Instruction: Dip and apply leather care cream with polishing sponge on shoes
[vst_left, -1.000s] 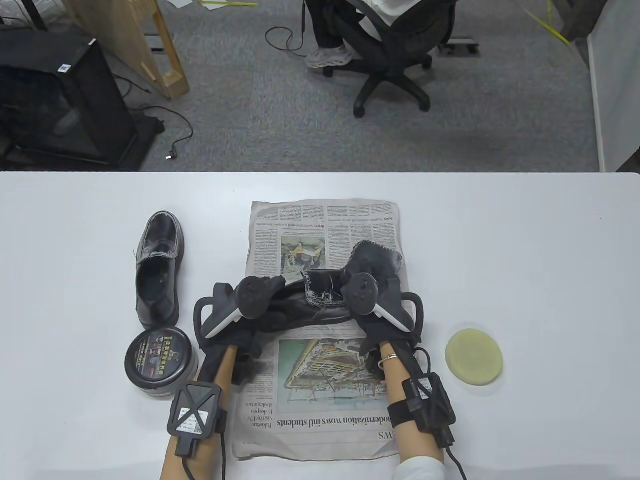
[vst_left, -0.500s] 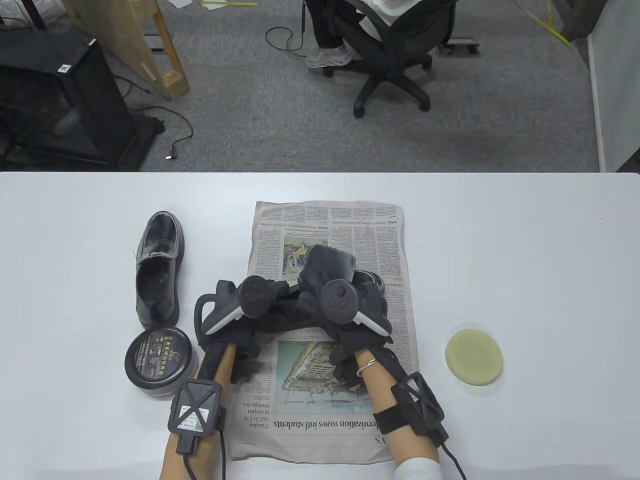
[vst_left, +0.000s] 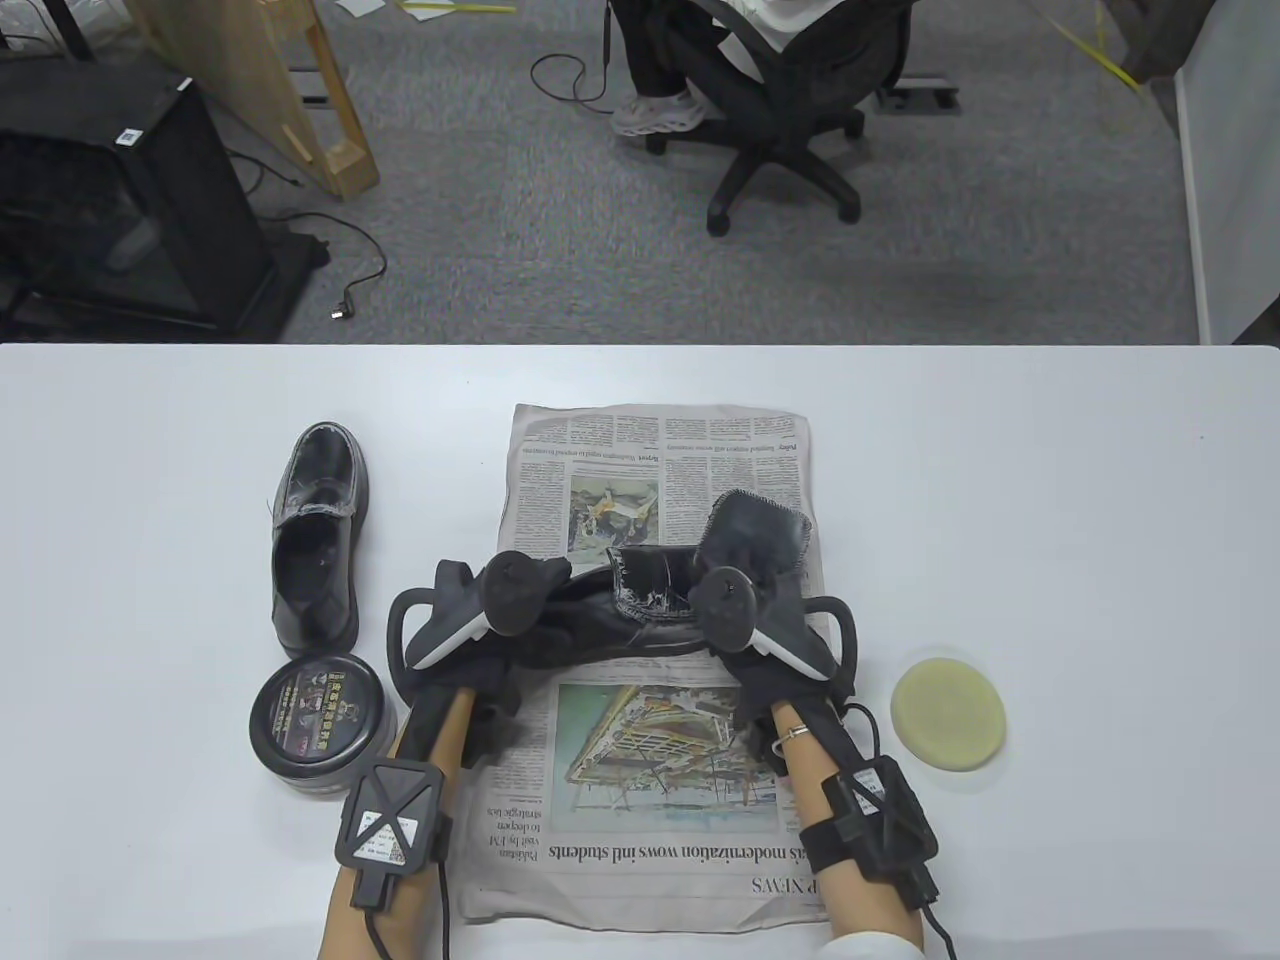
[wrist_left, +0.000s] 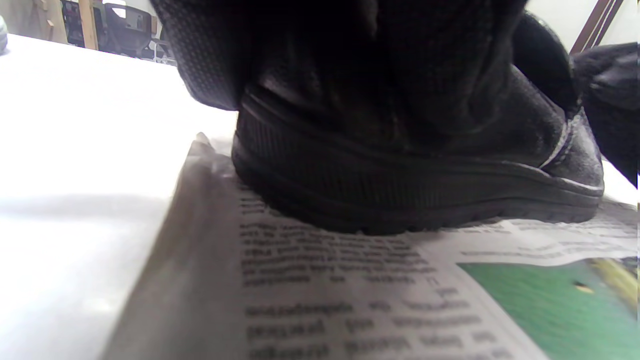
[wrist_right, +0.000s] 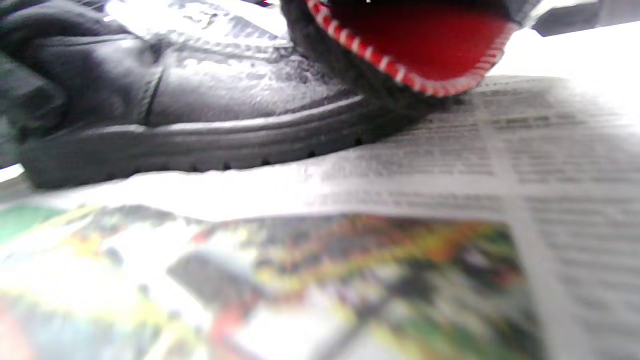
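Black shoe (vst_left: 640, 610): left hand (vst_left: 510, 610) grips heel, right hand (vst_left: 745, 620) at toe.

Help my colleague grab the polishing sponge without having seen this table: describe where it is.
Start at the newspaper in the middle of the white table. Just off its right edge, beside the right hand, lies the sponge: a pale yellow round pad, the only light-coloured item among black shoes and tin.

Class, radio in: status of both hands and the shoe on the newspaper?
Left hand holds shoe heel. Right hand holds dark cloth at toe. Sponge untouched; cream tin lidded.
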